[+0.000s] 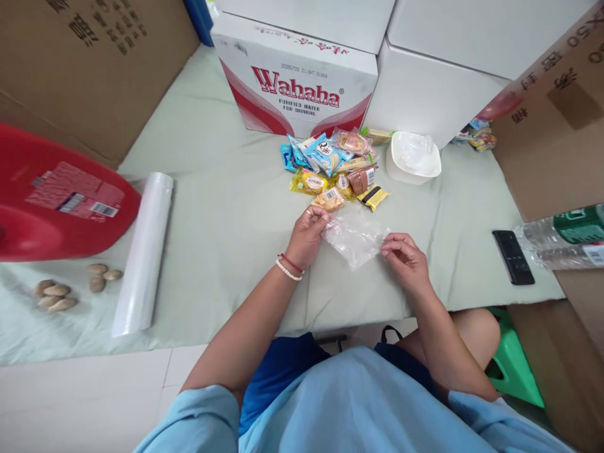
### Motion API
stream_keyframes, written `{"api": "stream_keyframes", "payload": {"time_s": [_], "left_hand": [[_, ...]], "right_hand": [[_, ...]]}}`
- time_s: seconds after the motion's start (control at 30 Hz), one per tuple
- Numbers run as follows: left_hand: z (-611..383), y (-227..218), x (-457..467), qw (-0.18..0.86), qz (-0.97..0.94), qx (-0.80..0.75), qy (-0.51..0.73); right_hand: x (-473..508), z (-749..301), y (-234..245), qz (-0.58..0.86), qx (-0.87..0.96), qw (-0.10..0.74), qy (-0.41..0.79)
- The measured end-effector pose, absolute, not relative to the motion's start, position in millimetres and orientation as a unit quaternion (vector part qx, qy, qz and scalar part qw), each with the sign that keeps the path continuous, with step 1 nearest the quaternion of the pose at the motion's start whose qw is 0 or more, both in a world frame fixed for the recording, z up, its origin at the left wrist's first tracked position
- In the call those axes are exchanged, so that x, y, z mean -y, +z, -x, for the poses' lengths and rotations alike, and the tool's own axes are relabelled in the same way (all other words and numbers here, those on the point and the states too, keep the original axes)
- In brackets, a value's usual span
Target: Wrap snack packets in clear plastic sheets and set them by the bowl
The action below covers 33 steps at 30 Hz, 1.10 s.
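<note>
A clear plastic bag [356,242] is stretched between my two hands, low over the table's near side. My left hand [307,234], with a white bead bracelet and a red cord at the wrist, pinches the bag's left edge. On the other side, my right hand [406,257] grips the right edge between thumb and fingers. Just beyond the bag lies a pile of wrapped snacks: a blue packet [324,153], a yellow packet [309,181], a brown packet [362,179] and a small orange-tan packet [329,199] nearest my left hand.
A white tub [413,157] with clear plastic inside stands right of the snacks. Behind is a Wahaha carton [302,88]. At left are a red jug [66,195], a plastic film roll [144,255] and several brown nuts [57,290]. A phone [513,257] and bottles [576,228] lie right.
</note>
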<state>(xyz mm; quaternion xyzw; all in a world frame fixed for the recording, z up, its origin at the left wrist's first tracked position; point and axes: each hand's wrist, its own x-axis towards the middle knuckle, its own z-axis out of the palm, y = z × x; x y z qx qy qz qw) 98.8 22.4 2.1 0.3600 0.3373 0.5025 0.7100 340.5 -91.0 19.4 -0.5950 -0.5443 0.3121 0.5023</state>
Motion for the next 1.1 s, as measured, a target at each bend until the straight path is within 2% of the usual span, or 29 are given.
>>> {"api": "stream_keyframes", "payload": {"time_s": [0.2, 0.37, 0.63, 0.83, 1.1], "left_hand": [[-102, -1, -20, 0.749, -0.350, -0.303, 0.474], [-102, 3, -16, 0.772, -0.355, -0.279, 0.448], [-102, 7, -6, 0.772, -0.420, -0.244, 0.410], [-100, 8, -9, 0.777, -0.384, -0.267, 0.421], [-101, 1, -19, 0.759, -0.353, -0.307, 0.454]], "right_hand": [[103, -320, 26, 0.664, 0.335, 0.580, 0.331], [82, -293, 42, 0.649, 0.356, 0.561, 0.371], [46, -257, 34, 0.676, 0.327, 0.529, 0.396], [55, -265, 37, 0.630, 0.276, 0.581, 0.435], [83, -298, 45, 0.601, 0.240, 0.591, 0.481]]}}
